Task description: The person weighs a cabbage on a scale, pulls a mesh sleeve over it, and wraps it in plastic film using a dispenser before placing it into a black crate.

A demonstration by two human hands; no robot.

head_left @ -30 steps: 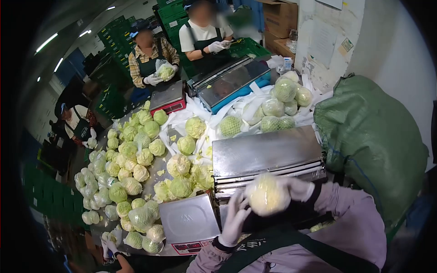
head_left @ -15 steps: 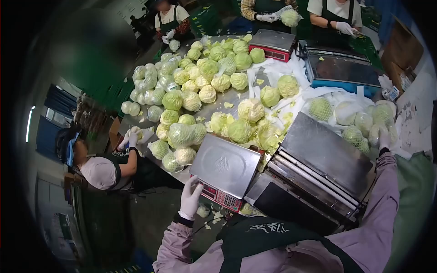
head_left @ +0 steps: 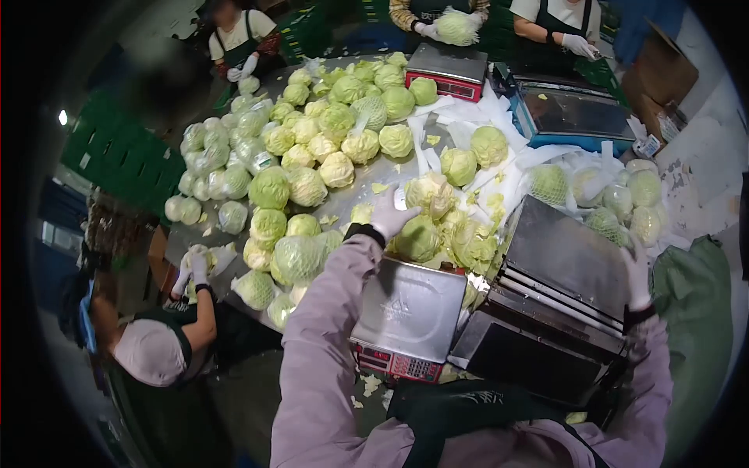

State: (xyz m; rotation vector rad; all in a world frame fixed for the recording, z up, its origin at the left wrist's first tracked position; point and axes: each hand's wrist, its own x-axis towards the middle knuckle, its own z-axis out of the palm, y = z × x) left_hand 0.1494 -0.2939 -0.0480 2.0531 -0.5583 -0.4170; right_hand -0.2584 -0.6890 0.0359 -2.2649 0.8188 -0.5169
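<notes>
My left hand (head_left: 390,216), in a white glove, reaches across the scale with its fingers spread. A pale cabbage (head_left: 431,192) is right at its fingertips, and a greener cabbage (head_left: 419,239) sits just below the hand. Under my forearm is the scale (head_left: 412,304), its steel pan bare and its red keypad facing me. My gloved right hand (head_left: 637,274) has its fingers stretched out at the right edge of a steel-topped wrapping machine (head_left: 562,246). Just beyond those fingers lie cabbages in mesh and clear wrap (head_left: 646,225).
A large heap of cabbages (head_left: 337,122), some wrapped, covers the table's middle and left. Loose leaves (head_left: 473,246) lie behind the machine. Another scale (head_left: 446,70) and wrapping machine (head_left: 573,117) stand opposite. Several co-workers handle cabbages around the table, one at the left (head_left: 195,312).
My left hand has moved from the scale's keypad up and over to the cabbages behind it. My right hand has come back from the wrapped cabbages to the machine's edge. The view has shifted.
</notes>
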